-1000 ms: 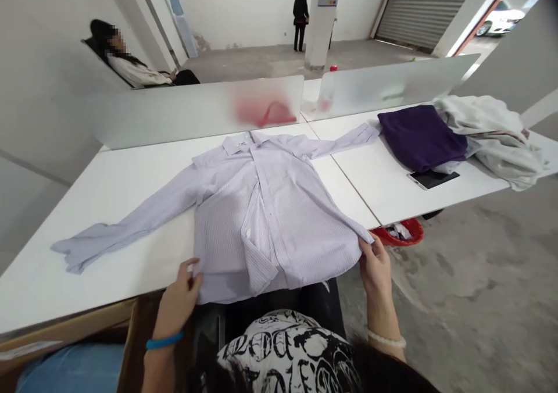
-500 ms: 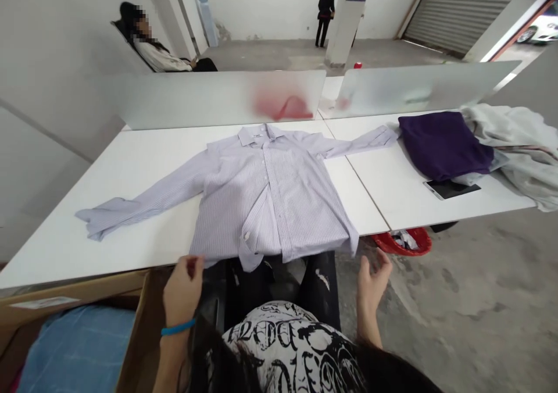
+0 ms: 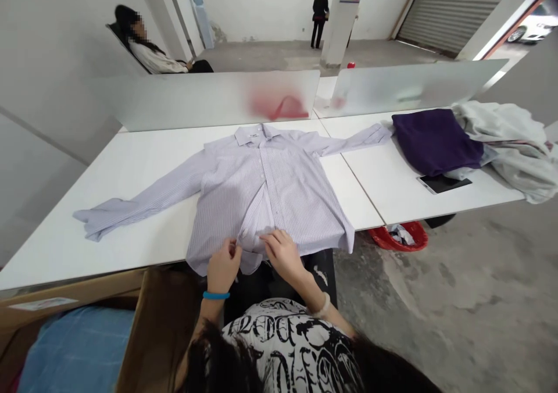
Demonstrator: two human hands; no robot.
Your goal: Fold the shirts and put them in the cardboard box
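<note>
A pale lilac striped shirt (image 3: 261, 189) lies face up on the white table (image 3: 143, 166), sleeves spread to both sides and its hem hanging over the near edge. My left hand (image 3: 223, 265), with a blue wristband, pinches the front placket near the hem. My right hand (image 3: 283, 252), with a bead bracelet, rests curled on the fabric just right of the placket, fingers closed on the cloth.
On the right table (image 3: 392, 189) lie a folded purple garment (image 3: 436, 140), a dark phone (image 3: 443, 183) and a heap of grey-white clothes (image 3: 510, 143). A red basket (image 3: 399, 236) sits underneath. A cardboard box (image 3: 108, 323) stands at my left. Frosted dividers (image 3: 196, 99) back the tables. Two people are in the background.
Both hands left the shirt's lower corners, hung free for a moment, then came together at the middle of the hem on the placket.
</note>
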